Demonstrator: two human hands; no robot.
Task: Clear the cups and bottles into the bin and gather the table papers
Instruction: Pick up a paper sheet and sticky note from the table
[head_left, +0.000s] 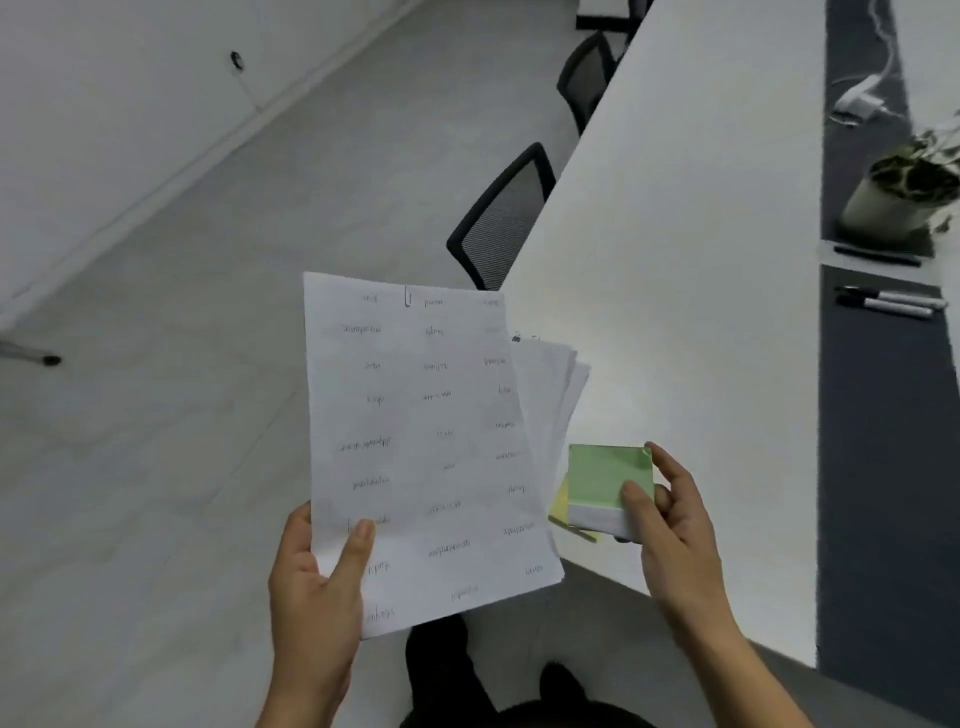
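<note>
The left hand (311, 582) is gripping the papers (426, 441) at their near left corner, thumb curled over the top sheet, fingers hidden beneath. The sheaf is hanging off the left edge of the table (701, 260), long axis running near to far, lower sheets fanning out to the right. Just right of it, the right hand (675, 530) is pinching a green-topped note block (602, 478), thumb on its near face, fingers behind. A yellow pad (563, 506) is lying beside the block at the table edge; the right hand is nearer to it.
</note>
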